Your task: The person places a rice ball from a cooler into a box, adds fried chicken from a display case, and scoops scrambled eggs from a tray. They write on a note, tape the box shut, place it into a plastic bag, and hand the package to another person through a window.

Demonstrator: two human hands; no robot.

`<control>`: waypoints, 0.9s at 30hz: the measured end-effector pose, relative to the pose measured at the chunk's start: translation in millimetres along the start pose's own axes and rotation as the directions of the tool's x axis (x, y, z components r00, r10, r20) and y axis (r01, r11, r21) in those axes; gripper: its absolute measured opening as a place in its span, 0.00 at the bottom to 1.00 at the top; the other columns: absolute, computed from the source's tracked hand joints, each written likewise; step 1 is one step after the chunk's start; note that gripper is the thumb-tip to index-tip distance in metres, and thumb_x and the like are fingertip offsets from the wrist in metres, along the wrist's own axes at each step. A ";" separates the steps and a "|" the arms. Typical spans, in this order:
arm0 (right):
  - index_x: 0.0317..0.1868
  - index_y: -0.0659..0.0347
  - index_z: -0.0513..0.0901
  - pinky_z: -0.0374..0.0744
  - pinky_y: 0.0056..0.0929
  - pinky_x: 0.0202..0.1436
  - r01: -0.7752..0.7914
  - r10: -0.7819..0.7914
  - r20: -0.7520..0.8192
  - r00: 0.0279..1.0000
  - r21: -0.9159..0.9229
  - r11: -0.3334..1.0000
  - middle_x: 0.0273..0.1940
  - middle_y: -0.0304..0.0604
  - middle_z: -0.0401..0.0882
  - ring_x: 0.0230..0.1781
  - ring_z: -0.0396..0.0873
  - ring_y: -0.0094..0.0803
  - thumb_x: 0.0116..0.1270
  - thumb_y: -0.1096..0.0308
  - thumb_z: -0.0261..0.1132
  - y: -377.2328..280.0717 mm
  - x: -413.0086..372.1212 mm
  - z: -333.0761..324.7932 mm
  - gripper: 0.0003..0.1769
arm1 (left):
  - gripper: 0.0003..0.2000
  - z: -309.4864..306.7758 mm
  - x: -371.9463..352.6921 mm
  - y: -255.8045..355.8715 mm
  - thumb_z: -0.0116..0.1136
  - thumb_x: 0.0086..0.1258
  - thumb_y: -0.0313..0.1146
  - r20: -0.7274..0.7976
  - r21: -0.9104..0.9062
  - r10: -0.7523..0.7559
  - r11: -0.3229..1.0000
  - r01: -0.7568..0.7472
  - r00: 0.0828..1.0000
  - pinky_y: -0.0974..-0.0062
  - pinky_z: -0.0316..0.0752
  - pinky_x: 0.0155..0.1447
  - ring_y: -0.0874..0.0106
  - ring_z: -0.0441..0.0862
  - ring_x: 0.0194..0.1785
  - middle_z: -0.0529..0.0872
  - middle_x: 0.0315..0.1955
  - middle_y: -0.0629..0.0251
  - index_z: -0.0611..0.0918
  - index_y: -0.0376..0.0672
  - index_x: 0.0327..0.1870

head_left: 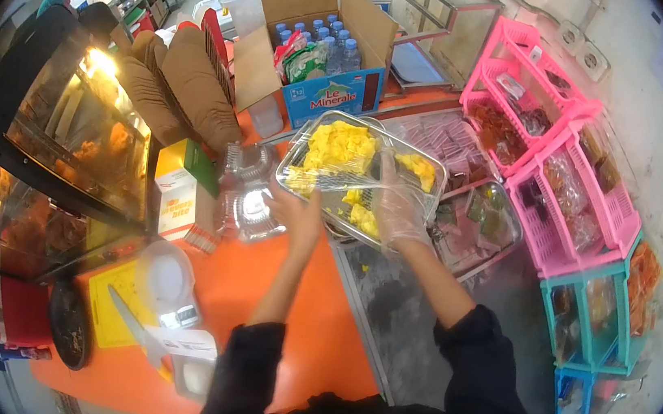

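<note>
A rectangular metal tray [429,206] holds yellow scrambled egg [338,149] in clumps, with a bare patch in its middle. Clear plastic film lies across part of the tray. My left hand [298,213] is bare and grips the tray's lower left corner, its fingers partly hidden under the edge. Inside the tray, my right hand [398,206] wears a clear plastic glove. Its fingers are long and close together, pointing away from me among the egg; I cannot tell what they pinch.
Clear clamshell boxes [251,213] and a printed carton [186,190] stand left of the tray. A knife [126,313] lies on a yellow board [113,297]. A lit food warmer [70,136] is at left, a bottle box [332,97] behind, and pink baskets [566,193] at right.
</note>
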State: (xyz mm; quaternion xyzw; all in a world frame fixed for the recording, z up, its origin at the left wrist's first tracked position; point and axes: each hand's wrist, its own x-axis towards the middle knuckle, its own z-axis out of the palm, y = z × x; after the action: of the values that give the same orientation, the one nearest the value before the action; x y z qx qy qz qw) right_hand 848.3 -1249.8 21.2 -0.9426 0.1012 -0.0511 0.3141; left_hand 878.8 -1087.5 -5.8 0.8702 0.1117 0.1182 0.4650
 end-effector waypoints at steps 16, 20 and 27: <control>0.66 0.60 0.56 0.77 0.44 0.33 0.456 -0.424 0.197 0.884 -0.561 0.691 0.32 0.60 0.78 0.32 0.80 0.50 0.64 0.73 0.48 39.5 3.9 7.0 0.29 | 0.34 58.2 -17.5 -0.4 0.38 0.60 0.18 -0.212 -0.285 -0.068 0.958 0.005 0.975 0.56 0.46 0.69 0.44 0.48 0.68 0.45 0.66 0.36 0.41 0.31 0.69; 0.55 0.66 0.66 0.77 0.44 0.40 0.318 0.067 0.510 0.857 -0.628 0.710 0.35 0.59 0.79 0.37 0.80 0.50 0.64 0.71 0.50 -11.3 -21.9 -53.2 0.19 | 0.36 59.9 -15.3 -2.9 0.40 0.58 0.18 -0.241 -0.270 -0.040 0.962 -0.027 0.970 0.55 0.49 0.68 0.42 0.51 0.66 0.45 0.66 0.35 0.41 0.31 0.69; 0.49 0.66 0.68 0.74 0.47 0.46 0.337 -0.039 0.540 0.841 -0.466 0.818 0.37 0.61 0.78 0.40 0.78 0.54 0.61 0.64 0.52 0.2 -18.1 -73.7 0.19 | 0.34 59.5 -14.0 -4.9 0.39 0.59 0.18 -0.280 -0.281 -0.010 0.957 -0.072 0.960 0.56 0.48 0.69 0.42 0.48 0.68 0.44 0.66 0.35 0.42 0.30 0.68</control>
State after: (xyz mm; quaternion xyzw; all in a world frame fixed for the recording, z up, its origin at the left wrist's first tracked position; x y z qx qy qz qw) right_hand 818.9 -1288.8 79.2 -0.9768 -0.0720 0.1975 0.0418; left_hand 883.6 -1135.7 -43.4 0.7693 0.1439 0.2616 0.5648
